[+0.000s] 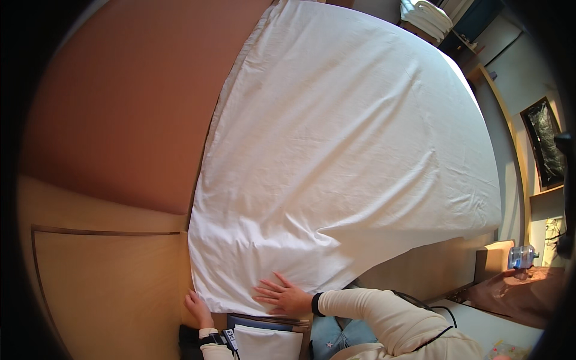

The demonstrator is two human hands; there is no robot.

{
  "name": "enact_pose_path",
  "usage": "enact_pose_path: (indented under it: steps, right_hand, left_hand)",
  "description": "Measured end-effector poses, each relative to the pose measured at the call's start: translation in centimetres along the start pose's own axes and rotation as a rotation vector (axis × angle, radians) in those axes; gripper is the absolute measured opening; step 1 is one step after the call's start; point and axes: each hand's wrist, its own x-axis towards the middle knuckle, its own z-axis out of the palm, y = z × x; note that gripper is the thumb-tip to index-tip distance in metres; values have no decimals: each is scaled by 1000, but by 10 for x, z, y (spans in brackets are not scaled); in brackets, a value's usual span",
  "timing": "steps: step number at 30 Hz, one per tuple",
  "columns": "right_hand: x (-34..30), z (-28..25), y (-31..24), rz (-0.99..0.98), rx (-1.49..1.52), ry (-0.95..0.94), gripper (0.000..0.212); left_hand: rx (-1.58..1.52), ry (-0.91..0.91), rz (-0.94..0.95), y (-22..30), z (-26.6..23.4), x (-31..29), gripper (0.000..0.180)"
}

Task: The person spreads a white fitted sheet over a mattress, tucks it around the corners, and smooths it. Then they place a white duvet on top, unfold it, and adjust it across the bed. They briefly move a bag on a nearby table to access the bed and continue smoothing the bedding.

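Observation:
A white bed sheet [336, 144] covers the mattress, with long creases running across it and loose folds toward the near side. My right hand [288, 296] lies flat on the sheet near its front edge, fingers spread. At the near left corner, beside the wooden panel, my left hand [198, 308] has its fingers bent against the sheet's edge and appears to grip it. Part of those fingers is hard to make out. Both wrists wear black bands.
A reddish-brown padded headboard [132, 108] and a light wooden panel [108, 270] border the left. Below my hands lies a folded white cloth [267, 342]. Folded white linens [426, 18] are stacked far right. A large water bottle [521, 257] is at right.

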Motion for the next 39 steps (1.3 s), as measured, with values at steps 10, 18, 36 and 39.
enact_pose_path:
  steps: [10,18,36,39]
  right_hand:
    - [14,16,-25,5,68,33,59]
    - [-61,-24,9,52,-21,-34,62]
    - [-97,-11,29,204,89,271,47]
    - [-158,-77,124,700,-241,553,54]
  left_hand:
    - [708,75,201,51,-46,-1,32]
    - [1097,113,176,17,-59,44,36]
    - [1042,-540,293,54,32,-60,68]
    - [1006,-607,545,71,22,-52,75]
